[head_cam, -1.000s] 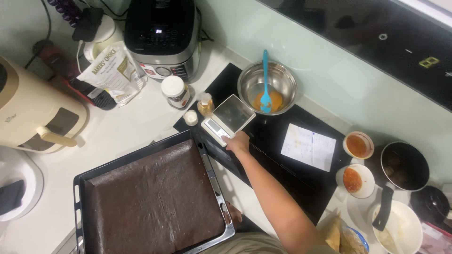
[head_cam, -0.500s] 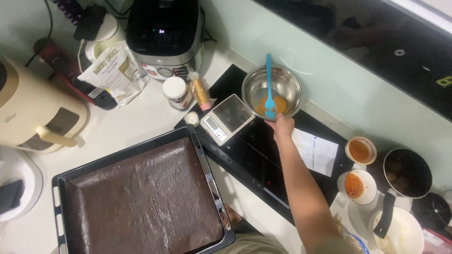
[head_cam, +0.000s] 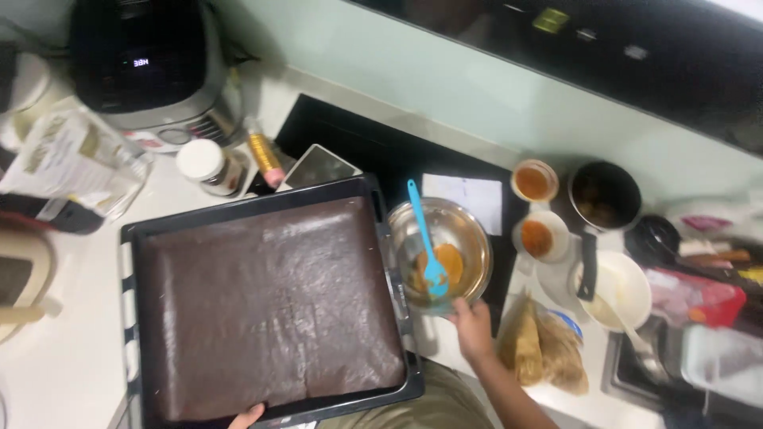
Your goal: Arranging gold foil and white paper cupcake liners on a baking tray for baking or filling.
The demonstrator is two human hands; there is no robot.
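The right hand [head_cam: 474, 327] holds the near rim of a metal bowl [head_cam: 442, 253], with the fingers closed on the edge. The bowl stands just to the right of a black baking tray [head_cam: 135, 238] and touches, or almost touches, its right wall. Inside the bowl there is an orange-brown paste [head_cam: 445, 260], and a blue spatula [head_cam: 424, 238] stands in it with the handle leaning up and away from the hand.

The left hand [head_cam: 248, 416] shows only as a few fingertips at the near edge of the tray, at the bottom of the view. It touches the tray rim, but I cannot tell if it grips it or only rests there. The tray is filled with a flat dark brown cake [head_cam: 266, 306] that covers nearly all of it.

Just right of the right hand lies a brown paper bag [head_cam: 540, 343]. Further from the hand, beyond the bowl, a white sheet of paper [head_cam: 470, 200] lies on the black cooktop [head_cam: 358, 143]. To the right of it are two small cups with orange sauce [head_cam: 536, 181] and a dark pot [head_cam: 606, 195]. A white bowl [head_cam: 617, 287] stands near them. Beyond the tray are a small scale [head_cam: 318, 167], a white-lidded jar [head_cam: 205, 165] and a small bottle [head_cam: 262, 152].
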